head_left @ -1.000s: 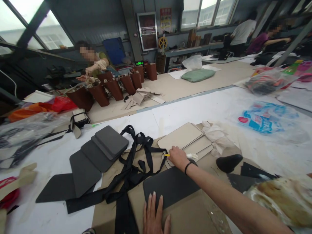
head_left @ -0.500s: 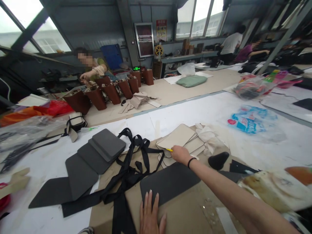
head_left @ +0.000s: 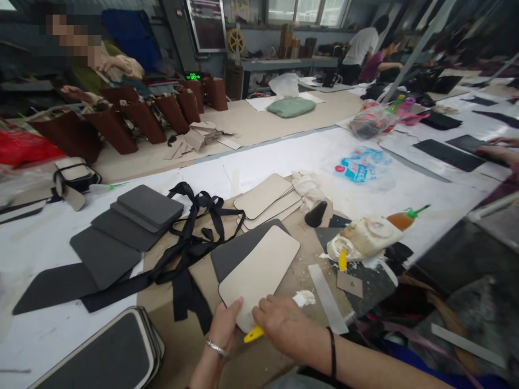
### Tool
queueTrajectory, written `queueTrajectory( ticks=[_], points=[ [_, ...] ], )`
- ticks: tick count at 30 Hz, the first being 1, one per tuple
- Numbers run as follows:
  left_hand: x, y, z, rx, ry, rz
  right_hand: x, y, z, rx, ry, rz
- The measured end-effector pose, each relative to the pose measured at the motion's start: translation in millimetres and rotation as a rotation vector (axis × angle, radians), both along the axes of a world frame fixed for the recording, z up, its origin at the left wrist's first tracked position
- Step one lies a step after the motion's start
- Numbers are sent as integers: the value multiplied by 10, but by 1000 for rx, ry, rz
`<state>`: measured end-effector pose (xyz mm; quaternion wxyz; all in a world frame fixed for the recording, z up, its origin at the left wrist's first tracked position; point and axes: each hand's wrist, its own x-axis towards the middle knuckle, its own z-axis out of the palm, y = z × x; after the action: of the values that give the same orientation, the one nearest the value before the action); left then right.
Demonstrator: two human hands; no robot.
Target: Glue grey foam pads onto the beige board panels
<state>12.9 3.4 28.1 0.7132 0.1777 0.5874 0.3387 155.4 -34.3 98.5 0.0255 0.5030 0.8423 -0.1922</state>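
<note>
My left hand (head_left: 224,325) grips the near edge of a beige rounded panel (head_left: 259,270), thumb on top. This panel lies at a slant over a dark grey panel (head_left: 229,254). Close beside it, my right hand (head_left: 286,327) is closed around a brush with a yellow handle (head_left: 254,334). The brush's white-coated head (head_left: 304,298) sticks out past the far side of the fist, pointing right. Behind the panels lies a stack of beige panels (head_left: 263,197). To the left, black fabric strips (head_left: 190,237) lie tangled.
Dark grey panels (head_left: 105,254) are fanned out at left, with bound panels (head_left: 101,356) stacked at front left. A white-crusted container (head_left: 360,237) and an orange bottle (head_left: 401,219) lie at right. Across the table, a person works behind brown bags (head_left: 146,116). Another person's hand (head_left: 503,151) is at far right.
My right hand has come back from the beige stack with the brush. A beige panel now lies over the dark grey one, held by my left hand. The view has shifted right.
</note>
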Motion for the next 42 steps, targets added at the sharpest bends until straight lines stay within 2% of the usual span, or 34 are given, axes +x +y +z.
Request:
queueTrajectory(
  ticks=[3,5,7,9,12,14,17,19,22,23,25,28,30,33,38,40,42],
  points=[
    [-215,-264,-250,-20,79,-103,170,-183,-10,36,213,-194],
    [-298,-363,-317,3,158,-223,362,-213,38,97,397,-363],
    [-307,-388,-314,50,268,-333,555,-212,73,166,551,-568],
    [-268,-356,-292,90,347,-391,698,-197,60,188,644,-776],
    [-206,-256,-293,106,379,-417,750,-161,-61,89,802,-1009],
    [-207,-196,-306,116,407,-440,677,-127,-178,8,949,-1097],
    [-284,-173,-305,157,496,-444,474,-64,-336,-104,1144,-1120],
    [-370,-227,-299,245,639,-394,319,-26,-411,-177,1195,-1094],
    [-498,-403,-341,588,993,-354,87,9,-493,-256,1190,-1034],
    [-532,-471,-373,736,1081,-392,13,15,-521,-281,1186,-1013],
    [-583,-594,-456,978,1137,-539,-111,22,-586,-322,1156,-967],
    [-630,-699,-579,1146,1160,-718,-157,19,-704,-261,993,-896],
    [-655,-718,-635,1191,1206,-746,-44,14,-773,-149,860,-891],
    [-684,-711,-679,1268,1241,-746,317,5,-811,23,702,-939],
    [-697,-687,-721,1394,1278,-655,963,-32,-720,309,472,-1028],
    [-688,-672,-734,1416,1294,-654,1084,-61,-685,408,414,-987],
    [-673,-650,-742,1434,1315,-667,1083,-106,-679,471,374,-894]
  ],
)
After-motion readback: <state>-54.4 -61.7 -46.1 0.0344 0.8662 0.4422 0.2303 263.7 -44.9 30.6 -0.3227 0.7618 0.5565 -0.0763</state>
